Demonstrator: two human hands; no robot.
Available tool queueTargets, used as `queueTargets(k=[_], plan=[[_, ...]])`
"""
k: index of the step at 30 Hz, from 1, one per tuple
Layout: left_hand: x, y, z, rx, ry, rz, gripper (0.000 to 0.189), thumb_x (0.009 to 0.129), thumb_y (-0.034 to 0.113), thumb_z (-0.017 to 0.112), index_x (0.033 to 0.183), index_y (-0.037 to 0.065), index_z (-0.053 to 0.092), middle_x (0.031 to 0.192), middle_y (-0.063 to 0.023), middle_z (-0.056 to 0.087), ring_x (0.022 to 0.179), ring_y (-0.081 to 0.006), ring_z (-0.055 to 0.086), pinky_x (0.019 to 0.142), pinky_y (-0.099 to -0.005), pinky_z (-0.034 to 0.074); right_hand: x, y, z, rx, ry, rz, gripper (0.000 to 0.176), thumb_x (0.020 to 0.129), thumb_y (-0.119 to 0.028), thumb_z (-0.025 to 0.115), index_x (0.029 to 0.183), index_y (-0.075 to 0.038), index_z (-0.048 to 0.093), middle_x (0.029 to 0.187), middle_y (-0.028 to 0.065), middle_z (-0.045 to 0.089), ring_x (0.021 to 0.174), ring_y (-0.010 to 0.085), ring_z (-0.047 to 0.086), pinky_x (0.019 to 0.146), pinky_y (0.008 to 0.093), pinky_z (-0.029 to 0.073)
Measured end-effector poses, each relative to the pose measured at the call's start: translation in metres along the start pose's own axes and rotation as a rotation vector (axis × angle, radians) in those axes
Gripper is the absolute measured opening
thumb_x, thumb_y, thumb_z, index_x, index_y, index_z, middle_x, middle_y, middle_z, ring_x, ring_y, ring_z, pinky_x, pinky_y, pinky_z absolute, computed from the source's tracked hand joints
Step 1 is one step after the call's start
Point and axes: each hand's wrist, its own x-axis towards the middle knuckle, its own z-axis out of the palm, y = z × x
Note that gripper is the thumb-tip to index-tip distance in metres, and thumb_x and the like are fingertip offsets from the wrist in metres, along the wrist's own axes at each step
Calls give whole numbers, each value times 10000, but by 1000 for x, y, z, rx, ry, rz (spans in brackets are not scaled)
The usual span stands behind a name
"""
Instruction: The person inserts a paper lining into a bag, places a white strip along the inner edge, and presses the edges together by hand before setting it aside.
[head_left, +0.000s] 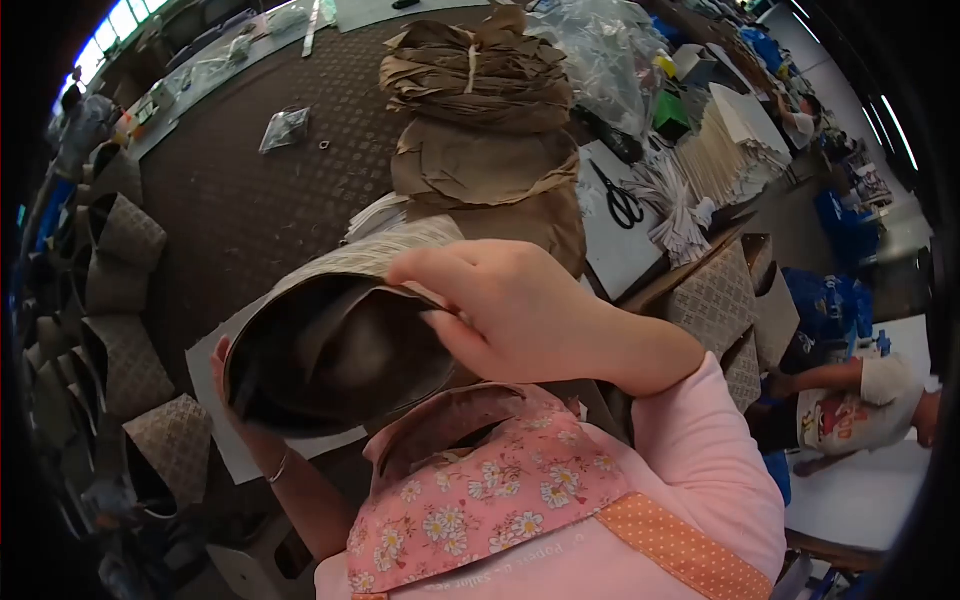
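Observation:
An open-mouthed bag body (420, 237), pale and patterned outside and dark inside, is held up in front of my chest with its opening facing me. My right hand (495, 295) pinches its rim on the right, thumb inside the mouth and fingers over the outer side. Around the left side curls my left hand (222, 372), supporting the bag body from outside; most of its fingers are hidden behind it. A loose layer shows within the dark opening. White paper (225, 455) lies beneath on the table.
Crumpled brown paper (485, 165) and a tied brown bundle (475, 75) lie ahead. Black scissors (622, 200) rest on a white board to the right. Patterned bag pieces (140, 360) stand along the left; others (710, 295) are at right. Co-workers (850, 410) are nearby.

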Motion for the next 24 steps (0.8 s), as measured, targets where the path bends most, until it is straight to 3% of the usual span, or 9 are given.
queueTargets(k=[1, 3, 6, 8, 10, 13, 16, 18, 24], plan=[[-2, 3, 0, 67, -13, 20, 478, 1009, 416, 481, 1326, 59, 504, 1218, -53, 588, 1163, -181, 549, 1014, -364, 393, -9, 11, 11, -14, -71, 56, 328, 795, -82, 631, 1116, -63, 560, 883, 131, 638, 823, 352, 638, 710, 410, 518], [-12, 11, 14, 184, 239, -123, 470, 1003, 434, 491, 1299, 72, 531, 1206, -29, 590, 1136, -140, 550, 976, -321, 382, -26, 36, 32, -104, -405, 313, 325, 820, -102, 630, 1137, -78, 563, 935, 131, 640, 903, 346, 632, 782, 413, 510], [-22, 5, 23, 319, 210, -98, 400, 992, 386, 537, 1254, 85, 563, 1185, -18, 602, 1120, -113, 555, 930, -290, 394, -38, 65, 54, -213, -664, 327, 324, 830, -152, 659, 1137, -88, 577, 973, 115, 634, 955, 317, 624, 810, 419, 508], [-29, 3, 33, 399, 180, -79, 366, 983, 348, 569, 1239, 87, 571, 1170, -14, 614, 1121, -113, 561, 916, -296, 412, -16, 54, 51, -207, -661, 290, 307, 825, -169, 674, 1111, -89, 595, 986, 109, 629, 971, 309, 620, 816, 417, 509], [-36, 4, 52, 369, -33, 116, 327, 961, 277, 626, 1221, 85, 575, 1147, -23, 618, 1101, -102, 557, 914, -282, 419, 4, 53, 60, -205, -650, 269, 292, 820, -185, 688, 1085, -91, 612, 998, 102, 623, 988, 301, 617, 823, 415, 511], [-48, 6, 86, 481, -94, 217, 296, 899, 132, 683, 1168, 59, 585, 1125, -35, 622, 1052, -143, 576, 902, -295, 439, 33, 63, 96, -211, -429, 146, 272, 804, -229, 717, 1027, -93, 642, 986, 105, 618, 981, 301, 617, 827, 408, 517], [-56, 13, 117, 796, -169, 410, 341, 843, 117, 716, 1150, 43, 588, 1119, -89, 626, 1033, -212, 600, 908, -309, 447, 52, 72, 128, -319, -538, 160, 259, 797, -216, 709, 1019, -95, 652, 976, 114, 617, 956, 305, 623, 832, 401, 521], [-58, 15, 132, 852, -204, 463, 378, 818, 114, 729, 1159, 42, 582, 1122, -107, 625, 1044, -246, 597, 905, -324, 453, 61, 69, 133, -275, -803, 172, 277, 796, -188, 689, 1061, -114, 661, 964, 125, 619, 926, 306, 630, 799, 398, 522], [-55, 7, 148, 1109, -220, 565, 557, 742, 64, 742, 1261, 90, 541, 1244, -96, 563, 1156, -281, 544, 955, -385, 397, 35, 75, 106, -51, -792, 53, 385, 776, -110, 637, 1145, -208, 683, 932, 102, 630, 891, 295, 633, 745, 389, 508]])
